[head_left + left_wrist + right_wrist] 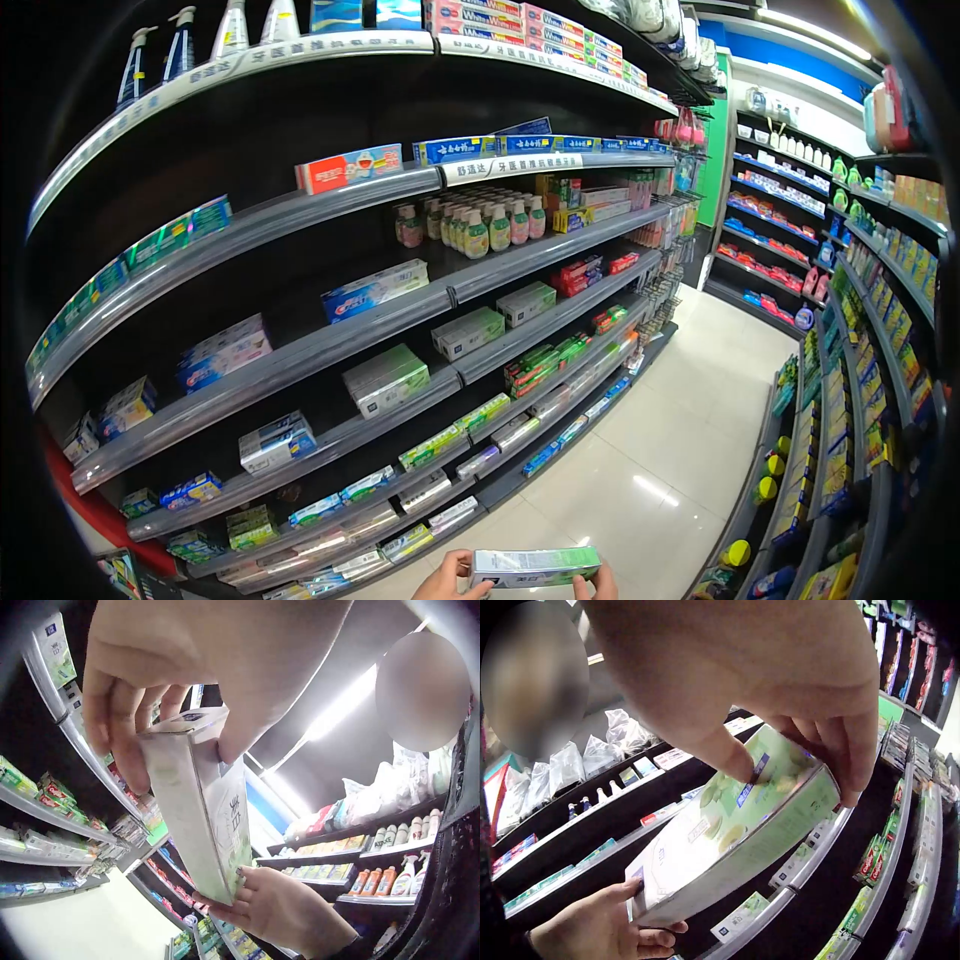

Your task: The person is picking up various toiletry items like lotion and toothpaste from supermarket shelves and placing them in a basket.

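A white and green toothpaste box (535,566) is held level between both hands at the bottom of the head view. My left hand (446,578) grips its left end, thumb on the near face. At the other end, the green one, my right hand (602,582) pinches the box between thumb and fingers. The left wrist view shows the box (196,810) from its white end, with dark lettering down one side. In the right wrist view, fruit pictures and a blue label mark the broad face of the box (724,825).
Shelves (370,290) of toothpaste boxes rise on the left, with pump bottles (180,45) on top and small bottles (490,225) midway. Similar white-green boxes (387,380) sit on a lower shelf. A pale tiled floor (640,440) separates these from the shelves (860,400) at right.
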Tool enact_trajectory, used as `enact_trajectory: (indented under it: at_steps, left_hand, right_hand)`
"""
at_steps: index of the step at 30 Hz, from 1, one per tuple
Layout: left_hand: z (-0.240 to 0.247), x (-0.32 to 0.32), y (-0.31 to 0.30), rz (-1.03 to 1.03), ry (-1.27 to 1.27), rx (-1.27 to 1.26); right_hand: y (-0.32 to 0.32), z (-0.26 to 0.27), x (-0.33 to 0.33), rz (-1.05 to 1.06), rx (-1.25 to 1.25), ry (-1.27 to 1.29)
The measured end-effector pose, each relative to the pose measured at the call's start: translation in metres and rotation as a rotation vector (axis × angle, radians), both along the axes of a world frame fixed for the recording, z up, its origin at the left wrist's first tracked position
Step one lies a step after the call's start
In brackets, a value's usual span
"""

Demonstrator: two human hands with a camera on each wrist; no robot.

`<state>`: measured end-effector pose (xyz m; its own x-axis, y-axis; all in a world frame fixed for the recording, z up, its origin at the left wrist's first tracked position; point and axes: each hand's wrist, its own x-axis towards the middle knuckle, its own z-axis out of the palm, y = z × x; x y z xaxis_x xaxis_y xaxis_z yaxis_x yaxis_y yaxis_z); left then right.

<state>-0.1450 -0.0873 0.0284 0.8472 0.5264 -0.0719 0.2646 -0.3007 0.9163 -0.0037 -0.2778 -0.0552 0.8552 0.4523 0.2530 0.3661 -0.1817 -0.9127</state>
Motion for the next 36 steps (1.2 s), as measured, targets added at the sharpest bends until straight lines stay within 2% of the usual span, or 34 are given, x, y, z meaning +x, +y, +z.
enact_trajectory:
  at_steps: [2,4,6,8,10,13,15,16,19,21,24,26,29,30,32,36]
  left_hand:
    - [-0.006,0.031,0.025,-0.001,-0.021,-0.043]
    - [-0.018,0.062,0.058,-0.007,-0.001,0.081]
    - [-0.031,0.095,0.095,0.011,-0.051,0.016]
    - [-0.049,0.129,0.139,-0.026,-0.103,0.296]
    - [-0.045,0.155,0.169,0.003,-0.032,0.207]
    - [-0.040,0.197,0.210,0.117,-0.150,0.116]
    - [-0.013,0.216,0.233,0.198,-0.222,0.446]
    - [-0.009,0.222,0.239,0.224,-0.196,0.350]
    - [-0.011,0.245,0.258,0.292,-0.213,0.379]
    - [-0.014,0.259,0.262,0.399,-0.154,0.274]
    - [-0.015,0.281,0.272,0.475,-0.129,0.371]
    - [-0.013,0.301,0.271,0.517,-0.102,0.344]
    - [-0.016,0.338,0.277,0.645,-0.292,0.264]
    - [-0.014,0.350,0.278,0.665,-0.291,0.275]
    - [-0.012,0.370,0.280,0.693,-0.298,0.192]
    - [-0.017,0.408,0.289,0.767,-0.254,0.339]
  right_hand:
    - [0.025,-0.010,0.033,-0.006,-0.020,-0.011]
    - [0.055,-0.013,0.065,-0.011,-0.051,-0.027]
    - [0.090,-0.007,0.098,-0.090,-0.034,-0.167]
    - [0.129,-0.006,0.134,-0.083,-0.100,-0.165]
    - [0.173,0.022,0.170,-0.008,0.097,0.005]
    - [0.230,0.032,0.223,0.057,0.095,-0.074]
    - [0.258,0.036,0.245,0.138,0.092,0.017]
    - [0.268,0.044,0.251,0.143,0.080,0.041]
    - [0.309,0.054,0.281,0.181,0.080,-0.053]
    - [0.332,0.053,0.301,0.204,0.083,-0.078]
    - [0.363,0.059,0.335,0.298,0.147,-0.066]
    - [0.380,0.072,0.357,0.371,0.158,-0.093]
    - [0.406,0.075,0.396,0.474,0.178,-0.045]
    - [0.415,0.076,0.408,0.512,0.192,0.016]
    - [0.432,0.069,0.432,0.551,0.292,-0.041]
    - [0.452,0.064,0.474,0.632,0.302,-0.110]
